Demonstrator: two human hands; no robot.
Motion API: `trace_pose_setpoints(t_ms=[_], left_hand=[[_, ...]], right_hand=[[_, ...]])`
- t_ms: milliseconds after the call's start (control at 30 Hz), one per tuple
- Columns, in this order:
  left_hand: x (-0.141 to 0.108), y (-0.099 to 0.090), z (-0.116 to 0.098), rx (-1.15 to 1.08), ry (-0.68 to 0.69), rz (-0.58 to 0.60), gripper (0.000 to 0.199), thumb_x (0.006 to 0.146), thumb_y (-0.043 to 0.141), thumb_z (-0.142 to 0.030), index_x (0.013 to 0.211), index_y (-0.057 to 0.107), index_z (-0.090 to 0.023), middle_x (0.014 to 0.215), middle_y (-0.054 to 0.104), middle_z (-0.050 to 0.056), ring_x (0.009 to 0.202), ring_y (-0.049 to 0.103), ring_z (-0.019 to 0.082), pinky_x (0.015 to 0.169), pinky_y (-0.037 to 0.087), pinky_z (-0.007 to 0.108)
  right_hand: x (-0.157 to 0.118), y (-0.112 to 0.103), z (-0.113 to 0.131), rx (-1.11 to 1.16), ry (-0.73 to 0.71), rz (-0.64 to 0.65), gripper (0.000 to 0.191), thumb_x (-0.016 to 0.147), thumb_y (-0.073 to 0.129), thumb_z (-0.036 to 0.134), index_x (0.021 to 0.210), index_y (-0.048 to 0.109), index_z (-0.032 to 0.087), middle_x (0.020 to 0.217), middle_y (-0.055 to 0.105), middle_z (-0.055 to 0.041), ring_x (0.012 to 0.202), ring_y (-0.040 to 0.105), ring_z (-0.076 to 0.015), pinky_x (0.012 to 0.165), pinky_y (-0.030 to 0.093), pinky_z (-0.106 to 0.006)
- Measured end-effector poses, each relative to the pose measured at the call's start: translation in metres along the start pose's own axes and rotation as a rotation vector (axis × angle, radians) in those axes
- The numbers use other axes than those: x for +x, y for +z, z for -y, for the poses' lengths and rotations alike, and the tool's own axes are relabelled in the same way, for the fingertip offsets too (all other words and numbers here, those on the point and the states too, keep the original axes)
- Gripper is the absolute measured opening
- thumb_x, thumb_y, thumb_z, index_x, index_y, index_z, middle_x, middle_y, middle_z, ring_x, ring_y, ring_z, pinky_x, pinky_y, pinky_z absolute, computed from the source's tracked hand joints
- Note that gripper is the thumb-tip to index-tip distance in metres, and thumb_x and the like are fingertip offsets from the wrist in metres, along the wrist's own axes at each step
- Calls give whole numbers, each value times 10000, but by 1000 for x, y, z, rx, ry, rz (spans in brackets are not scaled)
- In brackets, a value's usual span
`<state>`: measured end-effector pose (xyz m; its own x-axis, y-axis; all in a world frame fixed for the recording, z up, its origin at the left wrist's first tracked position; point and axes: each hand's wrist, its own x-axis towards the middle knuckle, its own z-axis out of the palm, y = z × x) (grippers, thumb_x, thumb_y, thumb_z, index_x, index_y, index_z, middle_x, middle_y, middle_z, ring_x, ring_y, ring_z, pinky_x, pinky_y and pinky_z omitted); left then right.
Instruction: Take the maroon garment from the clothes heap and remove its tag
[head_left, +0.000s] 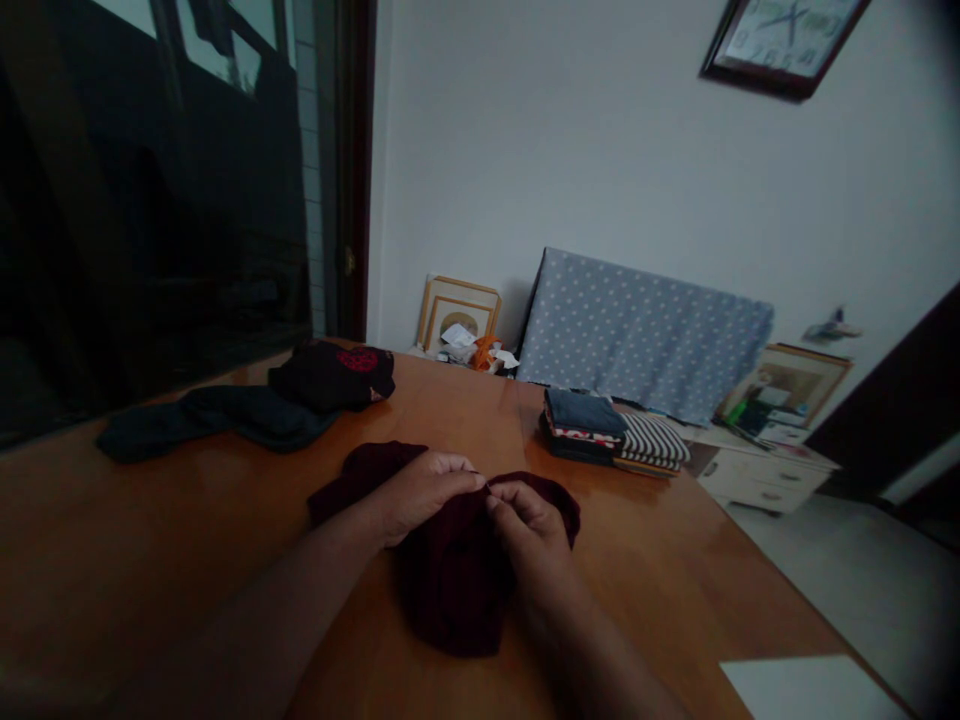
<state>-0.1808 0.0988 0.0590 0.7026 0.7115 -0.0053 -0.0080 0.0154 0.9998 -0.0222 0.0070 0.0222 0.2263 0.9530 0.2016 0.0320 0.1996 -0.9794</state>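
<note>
A dark maroon garment [454, 575] lies bunched on the wooden table [637, 570], its lower part hanging toward me between my forearms. My left hand [427, 490] pinches the garment's upper edge, thumb pressed against the fingers. Close beside it on the right, my right hand [529, 515] pinches the same edge, with the fingertips of both hands nearly touching. Folds of the maroon cloth spread out past each hand. Some of the cloth is hidden behind my hands.
Dark blue-grey cloth [225, 415] and a black garment with a red print [330, 375] lie at the back left. Folded clothes [585, 420] and striped ones [651, 442] are stacked at the back right. White paper [810, 688] lies at the near right edge.
</note>
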Motion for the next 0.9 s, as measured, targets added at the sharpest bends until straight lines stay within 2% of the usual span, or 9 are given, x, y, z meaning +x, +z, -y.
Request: trace_pose_setpoints(t_ms=[233, 400, 700, 900], left_hand=[[-1, 2, -3, -127, 10, 22, 230, 846, 664, -347, 736, 638, -146, 719, 634, 5, 670, 540, 128, 671, 403, 263], [-1, 3, -3, -151, 23, 22, 220, 851, 664, -341, 744, 654, -149, 736, 657, 13, 677, 561, 137, 686, 418, 269], [-1, 2, -2, -176, 3, 24, 213, 847, 671, -338, 754, 673, -147, 759, 678, 22, 701, 581, 144, 703, 429, 273], [0, 2, -2, -199, 5, 24, 215, 836, 686, -339, 744, 671, -145, 749, 677, 18, 695, 579, 143, 704, 428, 273]], right_hand=[[-1, 2, 6, 74, 121, -53, 237, 829, 666, 428, 858, 691, 194, 579, 497, 42, 487, 343, -74, 466, 211, -221], [0, 5, 6, 132, 144, -88, 222, 812, 667, 407, 816, 673, 185, 570, 492, 41, 476, 322, -66, 464, 181, -222], [4, -3, -6, 154, 152, -20, 218, 847, 651, 404, 870, 684, 190, 593, 523, 34, 476, 361, -70, 469, 200, -227], [4, -3, -6, 188, 159, -6, 207, 847, 653, 385, 870, 688, 182, 599, 519, 34, 482, 366, -71, 478, 200, -234]])
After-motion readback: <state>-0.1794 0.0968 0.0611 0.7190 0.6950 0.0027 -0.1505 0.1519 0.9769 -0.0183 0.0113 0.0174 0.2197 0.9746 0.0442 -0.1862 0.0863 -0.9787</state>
